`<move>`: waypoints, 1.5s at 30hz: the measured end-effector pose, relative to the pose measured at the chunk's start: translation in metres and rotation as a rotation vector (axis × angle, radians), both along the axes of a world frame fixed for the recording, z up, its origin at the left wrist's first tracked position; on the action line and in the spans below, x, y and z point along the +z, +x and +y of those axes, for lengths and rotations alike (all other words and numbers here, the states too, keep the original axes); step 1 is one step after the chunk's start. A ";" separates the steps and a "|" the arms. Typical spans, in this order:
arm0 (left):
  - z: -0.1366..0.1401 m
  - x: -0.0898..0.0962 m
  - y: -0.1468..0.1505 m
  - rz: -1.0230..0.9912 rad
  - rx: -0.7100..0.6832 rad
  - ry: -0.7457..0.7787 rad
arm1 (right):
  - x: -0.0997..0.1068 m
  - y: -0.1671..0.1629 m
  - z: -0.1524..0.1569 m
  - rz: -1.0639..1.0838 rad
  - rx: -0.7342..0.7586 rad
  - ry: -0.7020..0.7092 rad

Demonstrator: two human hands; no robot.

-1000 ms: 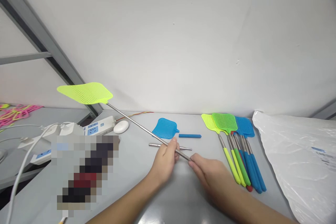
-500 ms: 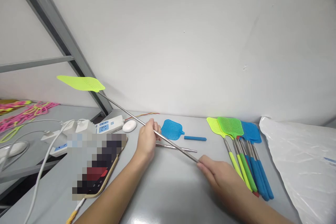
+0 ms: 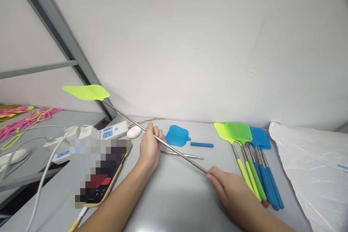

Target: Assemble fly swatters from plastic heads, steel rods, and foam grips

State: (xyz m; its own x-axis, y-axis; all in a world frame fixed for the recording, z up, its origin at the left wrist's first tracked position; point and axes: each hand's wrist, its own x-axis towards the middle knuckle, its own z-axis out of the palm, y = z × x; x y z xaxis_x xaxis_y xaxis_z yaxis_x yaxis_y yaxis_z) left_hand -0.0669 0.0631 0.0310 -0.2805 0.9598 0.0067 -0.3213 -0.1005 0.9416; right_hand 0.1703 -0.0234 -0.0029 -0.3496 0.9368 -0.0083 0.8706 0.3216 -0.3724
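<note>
A fly swatter with a yellow-green mesh head slants across the view on a long, extended metal rod. My left hand is closed around the middle of that rod. At its lower right end the rod runs into my right hand, which grips it and hides the end. Behind the rod on the table lie a loose blue swatter head, a blue handle sleeve and a separate metal rod, which the held rod crosses in view.
Several finished-looking swatters in yellow, green and blue lie at the right, beside a white plastic bag. To the left are a phone, a power strip, a white round object and pink cords.
The swatter has dipped slightly, its head sitting a little lower. My left hand has shifted slightly left and my right hand slightly right and down, both still on the rod.
</note>
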 end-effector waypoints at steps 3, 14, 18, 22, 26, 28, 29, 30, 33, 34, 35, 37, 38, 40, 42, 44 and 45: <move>-0.007 -0.011 0.013 0.094 -0.048 -0.039 | -0.003 0.002 -0.001 -0.014 -0.009 0.042; -0.040 -0.040 0.055 0.247 -0.577 -0.163 | -0.011 0.005 0.002 -0.032 0.050 0.251; -0.033 -0.034 0.050 0.211 -0.493 -0.131 | -0.013 0.003 0.001 -0.074 0.048 0.333; -0.028 -0.023 0.041 0.312 -0.399 -0.111 | -0.012 0.000 0.000 -0.120 0.048 0.350; -0.022 -0.015 0.029 0.363 -0.288 -0.108 | -0.015 0.003 0.001 -0.161 0.044 0.363; -0.020 -0.014 0.026 0.357 -0.270 -0.117 | -0.016 0.006 0.002 -0.188 0.019 0.311; -0.018 -0.014 0.026 0.346 -0.267 -0.122 | -0.016 0.008 0.003 -0.196 0.008 0.257; -0.018 -0.015 0.027 0.330 -0.265 -0.125 | -0.015 0.009 0.003 -0.196 -0.001 0.191; -0.017 -0.020 0.032 0.270 -0.266 -0.125 | -0.010 0.015 0.005 -0.155 0.000 -0.005; -0.018 -0.023 0.034 0.254 -0.274 -0.125 | -0.007 0.017 0.006 -0.129 0.009 -0.057; -0.019 -0.026 0.035 0.245 -0.291 -0.125 | -0.005 0.019 0.006 -0.100 0.018 -0.102; -0.021 -0.031 0.038 0.245 -0.335 -0.121 | 0.002 0.023 0.007 -0.054 0.031 -0.180; -0.023 -0.033 0.039 0.254 -0.357 -0.113 | 0.005 0.024 0.008 -0.041 0.031 -0.217; -0.027 -0.035 0.041 0.277 -0.382 -0.083 | 0.010 0.026 0.009 -0.040 0.021 -0.280; -0.031 -0.034 0.042 0.294 -0.389 -0.046 | 0.014 0.027 0.009 -0.044 0.015 -0.322; -0.034 -0.032 0.043 0.304 -0.390 -0.008 | 0.015 0.027 0.009 -0.036 0.019 -0.340; -0.035 -0.031 0.043 0.306 -0.385 0.013 | 0.015 0.026 0.009 -0.033 0.019 -0.339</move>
State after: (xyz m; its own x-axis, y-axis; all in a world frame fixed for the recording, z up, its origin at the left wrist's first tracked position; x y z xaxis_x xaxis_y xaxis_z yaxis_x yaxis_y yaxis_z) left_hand -0.0242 0.0280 -0.0003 0.1118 0.9927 0.0460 -0.0460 -0.0411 0.9981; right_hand 0.1967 -0.0147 0.0120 -0.3615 0.8721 -0.3297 0.8789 0.2008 -0.4327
